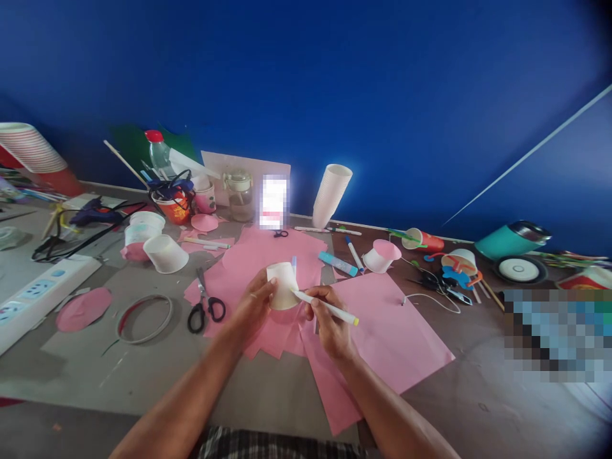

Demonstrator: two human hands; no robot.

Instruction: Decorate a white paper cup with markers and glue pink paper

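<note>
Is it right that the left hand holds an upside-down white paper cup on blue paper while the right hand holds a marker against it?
Not quite: in the head view the paper under the white paper cup is pink, not blue. The left hand holds the cup; the right hand holds the marker against it.

Soft, even daylight fills the scene, bright across the pink paper sheets (pixel 382 338) and the grey worktop (pixel 143 376), with only faint shadows under the scattered objects. The blue wall (pixel 335 76) darkens toward the upper corners, where vignetting sets in. Wide-angle distortion bows the worktop's far edge and stretches things at the sides. A glowing screen (pixel 273 202) is blown out and pixelated; a second mosaic patch (pixel 557 335) sits at right. The centre is sharp, the margins soft.
</note>
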